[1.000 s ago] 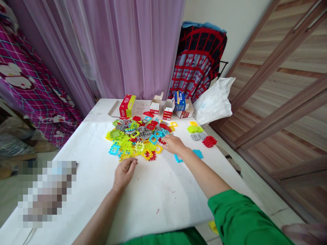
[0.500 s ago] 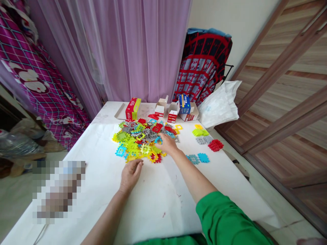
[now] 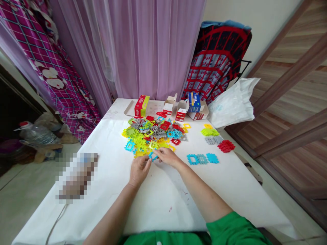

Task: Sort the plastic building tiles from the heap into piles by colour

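A heap of plastic interlocking pieces (image 3: 155, 131) in green, grey, red, blue and yellow lies mid-table. At its near edge my right hand (image 3: 166, 157) pinches a blue piece (image 3: 152, 156). My left hand (image 3: 140, 168) is closed beside the same piece, its fingertips close to it; whether it grips anything is hidden. Right of the heap, a row of blue pieces (image 3: 202, 159) lies flat. Beyond that row are a red stack (image 3: 226, 146), grey pieces (image 3: 213, 140), green pieces (image 3: 209, 132) and a yellow piece (image 3: 207, 126).
Small open boxes (image 3: 181, 111), a red and green box (image 3: 141, 106) and a blue box (image 3: 194, 102) stand along the back of the white table (image 3: 153, 211). A white bag (image 3: 231, 103) is at the back right. A blurred-out item lies on the left.
My right hand has drawn back from the heap toward my left hand with a blue piece. The view has shifted, bringing a blue frame in the row into sight.
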